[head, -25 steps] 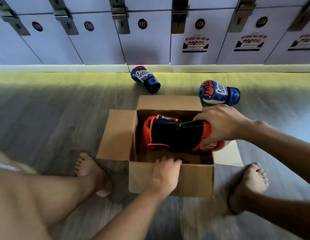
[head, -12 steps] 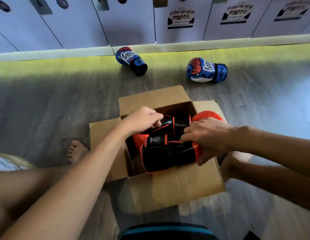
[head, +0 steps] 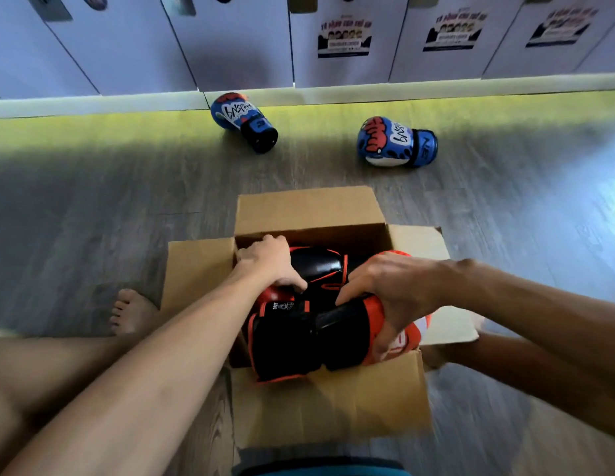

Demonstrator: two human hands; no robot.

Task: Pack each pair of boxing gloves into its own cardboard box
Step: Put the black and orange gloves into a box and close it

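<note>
An open cardboard box point(head: 330, 403) stands on the floor between my legs. Two black and orange boxing gloves lie inside it. The near glove point(head: 292, 341) sits against the front wall, and my right hand point(head: 392, 290) grips its orange end. The far glove point(head: 316, 266) lies behind it, and my left hand point(head: 268, 262) holds its left part with curled fingers. Beyond the box lie two blue, red and white gloves: the left blue glove point(head: 242, 120) near the wall, the right blue glove point(head: 392, 142) further right.
A row of white lockers point(head: 230, 46) with posters runs along the back, above a pale plinth. The floor point(head: 93, 218) is grey wood planks with a yellow-lit strip by the lockers. My bare left foot point(head: 131, 310) rests beside the box's left flap.
My left hand left the box's front wall and reached inside onto the far glove. My right hand brought the second black and orange glove down into the box. The camera tilted downward.
</note>
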